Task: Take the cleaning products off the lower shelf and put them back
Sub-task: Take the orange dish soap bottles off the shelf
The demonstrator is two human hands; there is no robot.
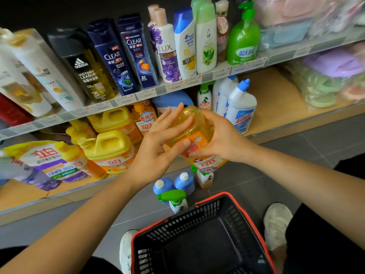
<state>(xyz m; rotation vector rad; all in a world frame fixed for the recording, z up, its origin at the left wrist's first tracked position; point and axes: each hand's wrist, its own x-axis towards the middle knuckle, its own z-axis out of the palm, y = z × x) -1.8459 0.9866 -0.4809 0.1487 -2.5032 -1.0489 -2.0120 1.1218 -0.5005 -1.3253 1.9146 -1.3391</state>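
A black basket (187,220) with a red rim sits on the floor between the person's shoes; beyond it stand a green-topped spray bottle (174,200) and two blue bottles (184,182); above them the right hand (223,137) has its grip curled round a clear bottle (197,125) of amber liquid, its orange label upside down, held before the lower shelf (276,103); the left hand (158,147) lies flat-fingered against it, grip wide; yellow jugs (110,147) and white bottles (241,109) stand on the shelf.

My head-worn wide-angle camera looks forward and down, close on the tan wooden lower shelf (276,99) and black red-rimmed plastic basket (187,220).
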